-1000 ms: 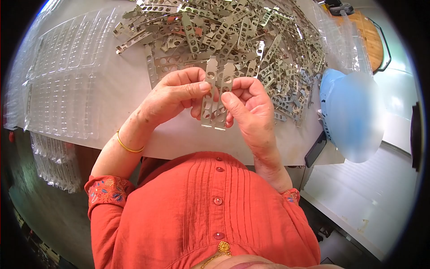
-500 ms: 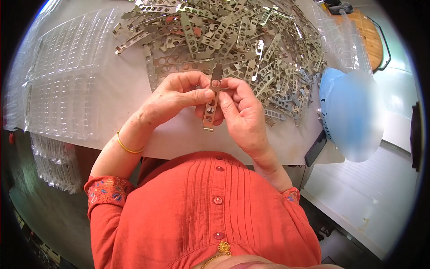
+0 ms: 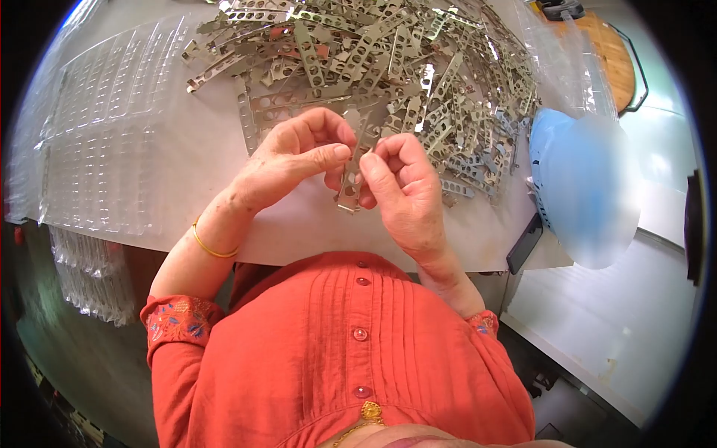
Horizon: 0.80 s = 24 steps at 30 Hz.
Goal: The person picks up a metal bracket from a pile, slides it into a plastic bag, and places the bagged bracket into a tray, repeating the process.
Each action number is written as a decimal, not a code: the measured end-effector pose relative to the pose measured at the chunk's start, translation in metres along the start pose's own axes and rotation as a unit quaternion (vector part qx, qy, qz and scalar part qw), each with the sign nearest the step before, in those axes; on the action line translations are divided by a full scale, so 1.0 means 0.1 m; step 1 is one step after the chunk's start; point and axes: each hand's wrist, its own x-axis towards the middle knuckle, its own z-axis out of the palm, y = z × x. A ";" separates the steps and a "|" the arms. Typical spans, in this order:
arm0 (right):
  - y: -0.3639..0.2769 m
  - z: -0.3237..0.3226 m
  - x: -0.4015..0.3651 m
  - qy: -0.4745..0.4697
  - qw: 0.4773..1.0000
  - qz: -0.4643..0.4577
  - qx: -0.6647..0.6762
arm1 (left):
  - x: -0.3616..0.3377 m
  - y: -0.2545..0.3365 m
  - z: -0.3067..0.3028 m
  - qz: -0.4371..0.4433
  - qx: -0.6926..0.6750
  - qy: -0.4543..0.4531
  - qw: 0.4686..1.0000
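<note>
Two metal strips (image 3: 349, 178) that stood side by side a second ago now lie one upon the other, so I think they are aligned. My left hand (image 3: 287, 160) and right hand (image 3: 403, 196) both pinch them, just above the bench (image 3: 299, 224), near the pile (image 3: 388, 67). They are thin and silvery, with round holes.

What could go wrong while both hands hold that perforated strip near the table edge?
The strip is pinched only by fingertips of the left hand and right hand, above the table edge; it could slip into the lap. Its thin edges might nick skin. The pile behind could snag it.
</note>
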 end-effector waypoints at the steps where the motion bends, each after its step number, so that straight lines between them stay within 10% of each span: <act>1: -0.01 0.01 0.00 0.019 1.000 -0.006 0.016 | 0.01 -0.01 0.00 0.020 -0.012 0.012 1.000; 24: -0.02 -0.02 -0.02 -0.010 1.000 0.022 -0.014 | 0.00 0.05 -0.08 -0.019 -0.073 0.032 0.997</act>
